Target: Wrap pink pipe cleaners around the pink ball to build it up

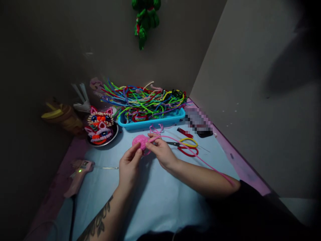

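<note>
A round pink coil of pipe cleaner (139, 142) is held up over the middle of the blue-covered table. My left hand (130, 164) pinches its lower left edge between thumb and fingers. On its right side, my right hand (162, 150) is closed on the pink pipe cleaner where it leaves the coil. From there a long pink strand (198, 154) runs back over my right forearm. Pink loops (156, 129) show just behind the coil. Scissors (184, 145) with one yellow and one red handle lie beside my right hand, their blade tips hidden by it.
A blue tray (152, 124) heaped with colourful pipe cleaners stands at the back. Left of it, a metal bowl (106, 143) holds fuzzy animal heads. A pink glue gun (79, 177) lies at left. A red lighter (185, 133) and a blurred-out phone (205, 133) lie at right.
</note>
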The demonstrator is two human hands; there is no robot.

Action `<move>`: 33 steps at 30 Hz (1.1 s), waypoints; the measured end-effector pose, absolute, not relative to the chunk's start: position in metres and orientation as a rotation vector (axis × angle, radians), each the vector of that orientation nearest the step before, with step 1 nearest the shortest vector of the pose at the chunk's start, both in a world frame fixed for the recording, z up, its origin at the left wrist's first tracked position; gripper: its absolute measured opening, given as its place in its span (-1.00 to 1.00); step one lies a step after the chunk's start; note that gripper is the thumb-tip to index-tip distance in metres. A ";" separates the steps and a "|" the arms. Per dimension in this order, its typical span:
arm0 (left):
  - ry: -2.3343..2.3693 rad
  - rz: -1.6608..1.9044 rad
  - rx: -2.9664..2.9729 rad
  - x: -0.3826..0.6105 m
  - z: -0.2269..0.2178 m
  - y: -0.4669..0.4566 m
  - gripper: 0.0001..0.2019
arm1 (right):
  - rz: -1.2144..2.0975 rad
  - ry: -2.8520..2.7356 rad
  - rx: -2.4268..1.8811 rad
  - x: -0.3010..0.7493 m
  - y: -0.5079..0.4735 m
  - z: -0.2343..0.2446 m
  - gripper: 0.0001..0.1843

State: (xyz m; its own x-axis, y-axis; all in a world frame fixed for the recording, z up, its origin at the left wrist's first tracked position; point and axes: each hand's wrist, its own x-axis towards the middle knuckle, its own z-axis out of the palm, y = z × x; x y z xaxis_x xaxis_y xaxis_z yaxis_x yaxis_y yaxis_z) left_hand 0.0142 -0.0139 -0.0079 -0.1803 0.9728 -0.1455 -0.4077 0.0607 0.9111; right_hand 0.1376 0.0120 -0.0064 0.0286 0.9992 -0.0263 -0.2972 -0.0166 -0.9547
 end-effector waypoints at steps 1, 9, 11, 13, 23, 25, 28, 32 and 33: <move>1.104 1.438 0.725 0.015 -0.007 -0.014 -0.65 | 1.329 -0.942 -1.009 0.137 0.012 -0.007 -0.76; 1.168 1.433 0.762 0.015 -0.004 -0.014 -0.66 | 1.378 -0.913 -1.017 0.138 0.015 -0.011 -0.73; 1.167 1.442 0.755 0.014 -0.004 -0.013 -0.67 | 1.401 -0.886 -1.009 0.138 0.017 -0.010 -0.71; 1.150 1.452 0.735 0.013 -0.004 -0.012 -0.68 | 1.415 -0.859 -0.992 0.139 0.019 -0.008 -0.70; 1.149 1.392 0.800 0.010 -0.002 -0.010 -0.68 | 1.444 -0.761 -0.962 0.140 0.021 -0.009 -0.72; 1.147 1.409 0.794 0.009 -0.003 -0.010 -0.69 | 1.451 -0.758 -0.946 0.139 0.020 -0.007 -0.72; 1.157 1.434 0.777 0.010 -0.002 -0.010 -0.70 | 1.441 -0.767 -0.941 0.139 0.019 -0.005 -0.73; 1.197 1.435 0.789 0.011 0.001 -0.011 -0.70 | 1.426 -0.797 -0.935 0.138 0.017 -0.004 -0.75; 1.203 1.434 0.791 0.011 0.001 -0.011 -0.70 | 1.428 -0.800 -0.928 0.138 0.017 -0.004 -0.75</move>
